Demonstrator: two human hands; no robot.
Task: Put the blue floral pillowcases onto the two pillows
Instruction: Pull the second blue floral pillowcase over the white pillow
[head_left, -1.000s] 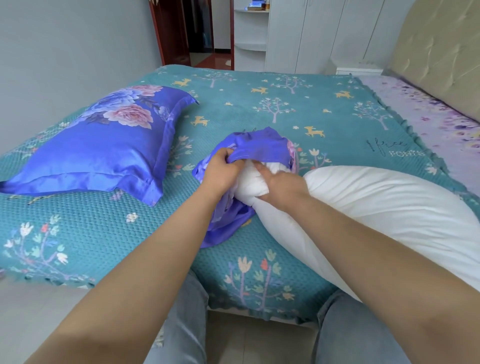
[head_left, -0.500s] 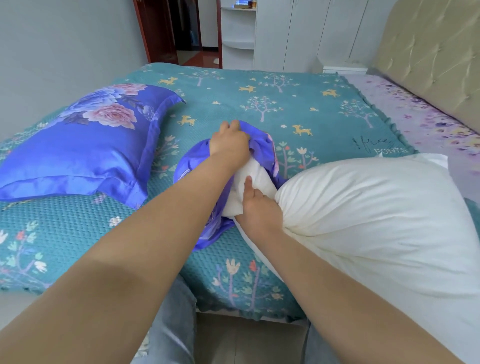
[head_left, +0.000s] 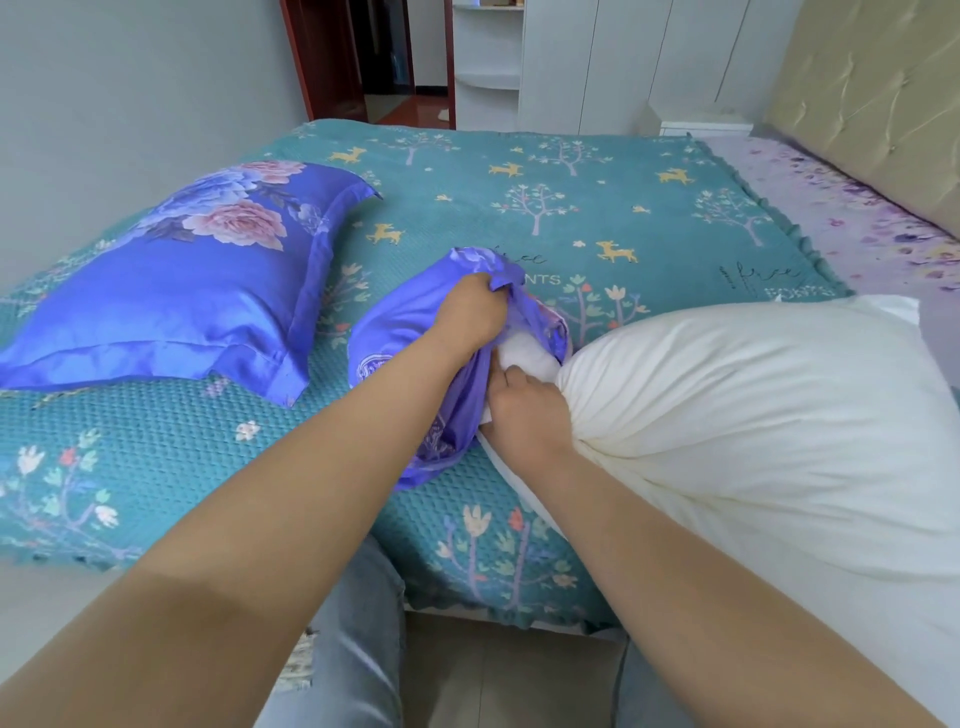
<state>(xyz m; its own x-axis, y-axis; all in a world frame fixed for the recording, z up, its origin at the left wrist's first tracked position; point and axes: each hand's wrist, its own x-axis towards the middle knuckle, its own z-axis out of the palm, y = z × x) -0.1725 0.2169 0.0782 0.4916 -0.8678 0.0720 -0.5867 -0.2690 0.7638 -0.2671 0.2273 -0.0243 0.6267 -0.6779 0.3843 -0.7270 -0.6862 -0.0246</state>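
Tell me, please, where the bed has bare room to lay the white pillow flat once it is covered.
Free: the teal bedspread beyond both hands, and the near strip in front of the covered pillow. Crowded: the middle, around the loose pillowcase and white pillow.

hands (head_left: 498, 364) stuffing white pillow (head_left: 753, 415) into pillowcase (head_left: 395, 343)

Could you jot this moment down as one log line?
stage: second pillow entering case | left hand: grips pillowcase | right hand: pinches white pillow
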